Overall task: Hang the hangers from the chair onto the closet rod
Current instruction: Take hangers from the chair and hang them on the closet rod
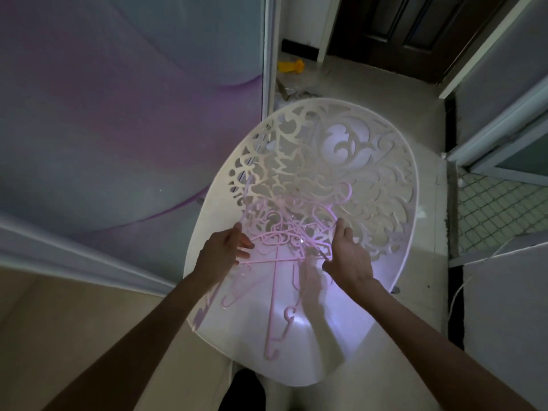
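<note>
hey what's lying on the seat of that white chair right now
A tangled pile of pink hangers lies on the white chair, hooks pointing toward the seat's front. The left hand and right hand cover the pile's sides, so the count is unclear.

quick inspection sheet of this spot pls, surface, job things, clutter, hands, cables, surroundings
surface: white cut-out chair, its seat lit from above
job's things: tangle of pink hangers lying on the seat; closet rod not in view
clutter: yellow object and scraps on the floor behind the chair
grippers: left hand touches the pile's left edge, fingers straight; right hand is at its right edge, grip hidden
cables: white cable on the floor at right
surroundings: purple-tinted sliding panel left, dark door behind
</note>
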{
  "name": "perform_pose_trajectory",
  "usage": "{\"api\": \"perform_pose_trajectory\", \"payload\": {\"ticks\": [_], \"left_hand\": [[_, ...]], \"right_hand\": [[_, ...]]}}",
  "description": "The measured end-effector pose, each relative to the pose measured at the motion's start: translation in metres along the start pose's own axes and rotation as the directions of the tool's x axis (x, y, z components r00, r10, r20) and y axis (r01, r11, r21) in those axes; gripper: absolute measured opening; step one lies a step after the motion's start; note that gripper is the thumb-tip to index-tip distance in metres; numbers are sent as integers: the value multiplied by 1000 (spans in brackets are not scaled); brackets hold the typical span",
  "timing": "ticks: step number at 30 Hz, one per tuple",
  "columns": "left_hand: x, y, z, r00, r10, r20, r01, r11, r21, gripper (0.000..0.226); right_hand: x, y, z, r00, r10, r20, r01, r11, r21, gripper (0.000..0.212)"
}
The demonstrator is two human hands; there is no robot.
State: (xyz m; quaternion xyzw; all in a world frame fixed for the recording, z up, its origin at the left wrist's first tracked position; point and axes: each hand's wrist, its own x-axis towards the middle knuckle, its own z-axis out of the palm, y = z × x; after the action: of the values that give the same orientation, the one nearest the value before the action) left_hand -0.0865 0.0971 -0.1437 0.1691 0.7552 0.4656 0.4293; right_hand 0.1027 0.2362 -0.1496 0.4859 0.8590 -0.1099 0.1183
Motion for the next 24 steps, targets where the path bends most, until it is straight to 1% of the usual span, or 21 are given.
{"api": "perform_pose_trajectory", "payload": {"ticks": [2, 4, 5, 8, 11, 14, 17, 19, 21, 23, 24], "left_hand": [[-2, -5, 1, 1000, 4, -8, -3, 1000, 23, 44], [-5, -7, 0, 1000, 2, -31, 1, 997, 81, 43], [-7, -4, -1, 999, -7, -43, 11, 996, 91, 42], [-17, 5, -5, 996, -62, -64, 67, 995, 71, 43], [-39, 19, -11, 988, -134, -74, 134, 991, -4, 44], [-71, 33, -17, 974, -222, -50, 214, 969, -119, 45], [-113, 49, -23, 956, -293, -33, 282, 941, -187, 45], [-154, 59, -29, 953, -301, -47, 281, 928, -243, 45], [-193, 61, -38, 951, -292, -105, 253, 926, -281, 42], [-224, 58, -49, 948, -287, -138, 232, 919, -320, 41], [-253, 53, -61, 942, -293, -165, 217, 905, -367, 42]], "right_hand": [[-9, 13, -2, 998, 19, 63, -28, 991, 131, 99], [-17, 26, -10, 992, 24, 126, -61, 953, 298, 95], [-20, 32, -18, 988, 9, 153, -61, 938, 341, 91], [-25, 46, -40, 975, -24, 220, -57, 933, 354, 89], [-36, 52, -66, 972, -48, 232, -38, 934, 355, 94], [-57, 51, -96, 957, -151, 247, 55, 931, 360, 95], [-84, 46, -123, 932, -274, 238, 169, 908, 383, 84], [-105, 40, -141, 911, -341, 230, 244, 898, 366, 65], [-127, 32, -157, 881, -415, 226, 323, 879, 351, 49], [-143, 22, -169, 843, -482, 239, 398, 857, 327, 46], [-158, 9, -178, 795, -542, 272, 472, 835, 283, 46]]}}
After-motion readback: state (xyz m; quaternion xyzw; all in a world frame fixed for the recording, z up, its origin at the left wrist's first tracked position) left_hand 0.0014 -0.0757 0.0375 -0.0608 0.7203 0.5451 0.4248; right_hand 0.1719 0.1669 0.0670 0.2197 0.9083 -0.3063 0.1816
